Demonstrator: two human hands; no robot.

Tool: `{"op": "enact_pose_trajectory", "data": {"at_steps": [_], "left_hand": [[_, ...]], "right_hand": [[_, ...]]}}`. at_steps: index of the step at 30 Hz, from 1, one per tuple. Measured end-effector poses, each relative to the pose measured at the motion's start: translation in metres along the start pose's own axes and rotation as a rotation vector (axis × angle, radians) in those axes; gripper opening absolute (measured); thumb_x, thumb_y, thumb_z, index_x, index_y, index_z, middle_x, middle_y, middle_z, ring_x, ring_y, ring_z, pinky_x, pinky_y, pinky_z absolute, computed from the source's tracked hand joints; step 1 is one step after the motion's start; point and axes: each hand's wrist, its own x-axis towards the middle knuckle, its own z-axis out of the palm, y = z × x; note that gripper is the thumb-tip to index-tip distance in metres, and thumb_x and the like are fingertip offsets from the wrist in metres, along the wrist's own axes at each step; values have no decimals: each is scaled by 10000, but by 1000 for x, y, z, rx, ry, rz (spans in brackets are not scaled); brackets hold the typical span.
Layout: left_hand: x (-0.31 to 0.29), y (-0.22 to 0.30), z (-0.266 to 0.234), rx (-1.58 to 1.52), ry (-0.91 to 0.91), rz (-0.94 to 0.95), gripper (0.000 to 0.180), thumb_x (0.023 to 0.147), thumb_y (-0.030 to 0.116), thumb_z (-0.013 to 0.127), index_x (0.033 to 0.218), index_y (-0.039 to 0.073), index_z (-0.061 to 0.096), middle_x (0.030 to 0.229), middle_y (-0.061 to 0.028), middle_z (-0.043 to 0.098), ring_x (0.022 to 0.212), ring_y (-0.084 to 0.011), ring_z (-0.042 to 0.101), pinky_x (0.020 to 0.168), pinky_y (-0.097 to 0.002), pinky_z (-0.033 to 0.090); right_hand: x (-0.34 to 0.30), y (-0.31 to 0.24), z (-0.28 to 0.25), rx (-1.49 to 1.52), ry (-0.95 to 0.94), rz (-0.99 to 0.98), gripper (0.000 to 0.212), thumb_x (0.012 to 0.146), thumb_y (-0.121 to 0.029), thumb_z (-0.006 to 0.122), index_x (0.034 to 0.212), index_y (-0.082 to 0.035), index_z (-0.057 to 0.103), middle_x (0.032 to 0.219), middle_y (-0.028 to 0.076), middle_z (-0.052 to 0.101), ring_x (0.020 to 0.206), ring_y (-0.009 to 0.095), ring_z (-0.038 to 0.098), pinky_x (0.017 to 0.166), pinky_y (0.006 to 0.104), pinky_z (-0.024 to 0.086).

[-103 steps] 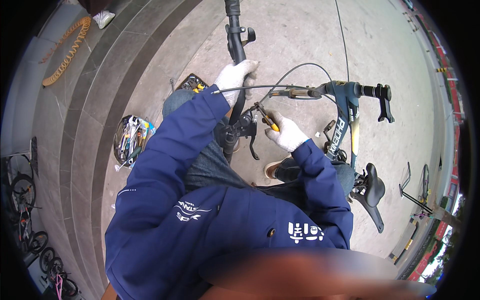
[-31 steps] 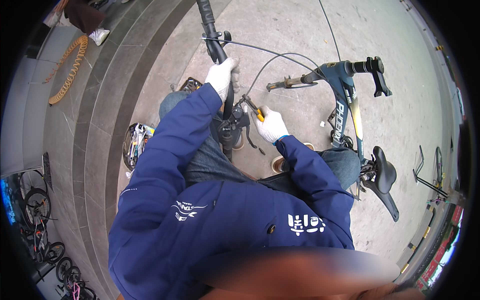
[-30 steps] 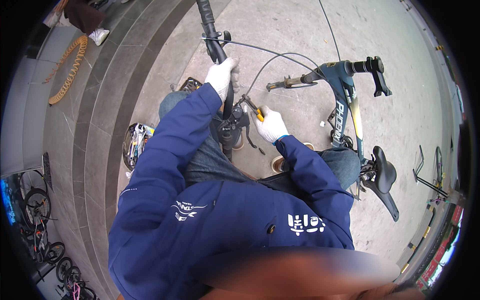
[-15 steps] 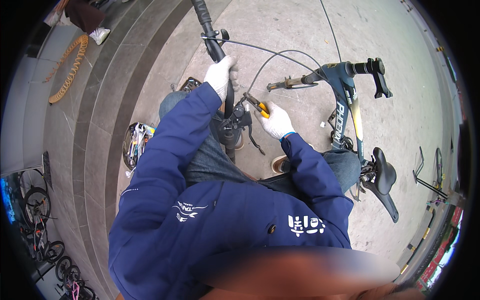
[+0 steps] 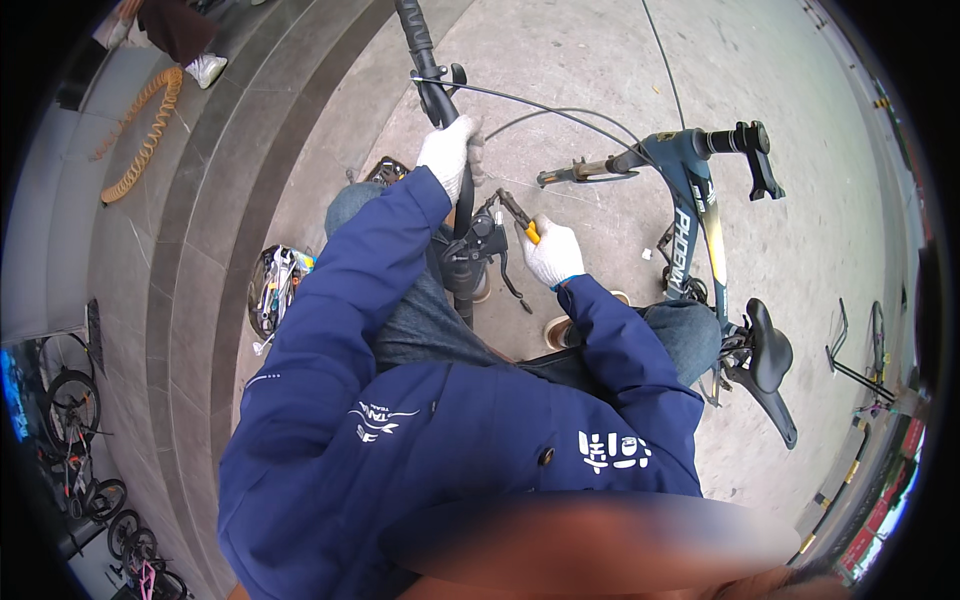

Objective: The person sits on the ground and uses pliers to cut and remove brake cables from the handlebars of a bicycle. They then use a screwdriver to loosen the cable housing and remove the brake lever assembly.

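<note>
Between my knees stands a black bicycle handlebar (image 5: 419, 45). My left hand (image 5: 447, 157), in a white knit glove, is wrapped round its bar above the brake lever and shifter assembly (image 5: 484, 236). In my white-gloved right hand (image 5: 553, 254) is a pair of pliers (image 5: 520, 215) with yellow grips. The jaws sit close to the top of the lever assembly; whether they pinch anything is too small to tell. A black cable (image 5: 540, 104) arcs from the bar toward the bicycle frame (image 5: 688, 210), and a second thin cable bends toward my left hand.
The dark teal frame, with fork (image 5: 585, 172), stem (image 5: 760, 160) and saddle (image 5: 770, 345), stands at my right. A tool tray (image 5: 278, 292) lies by my left knee. Grey steps (image 5: 215, 200), an orange coiled hose (image 5: 147, 140) and a person's shoe (image 5: 206, 69) are at left.
The thin cable's near end has swung from beside the pliers up toward my left hand. The yellow grips look closer together. Both hands have shifted only slightly.
</note>
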Motion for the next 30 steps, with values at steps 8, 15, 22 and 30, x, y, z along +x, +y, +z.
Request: {"op": "enact_pose_trajectory", "data": {"at_steps": [8,15,22,30], "left_hand": [[12,-3,-4,-90,-111,-29,341,967,387,714,851,83,611,616,-25,549,498,-185,529,491,-360,465],[21,-7,2,-115,-10,24,325,983,393,713,855,130,572,619,5,523,494,-179,502,489,-356,448],[32,6,-9,-323,36,146,327,1001,387,680,850,128,551,619,5,483,501,-168,475,486,-354,437],[35,36,-31,-553,84,240,320,998,376,672,867,123,527,627,6,456,515,-171,458,495,-359,431]], "right_hand": [[13,27,-7,107,126,247,551,985,-548,625,972,-5,718,847,272,722,797,433,732,724,500,559],[5,18,-18,753,-85,510,431,1010,-462,657,899,-48,608,668,65,616,513,161,588,500,337,475],[-7,10,-41,833,-84,406,374,1023,-407,660,931,-50,595,670,46,604,509,142,566,483,315,452],[-6,12,-63,868,18,391,324,1039,-353,665,923,-55,611,707,50,623,538,146,577,505,311,468]]}}
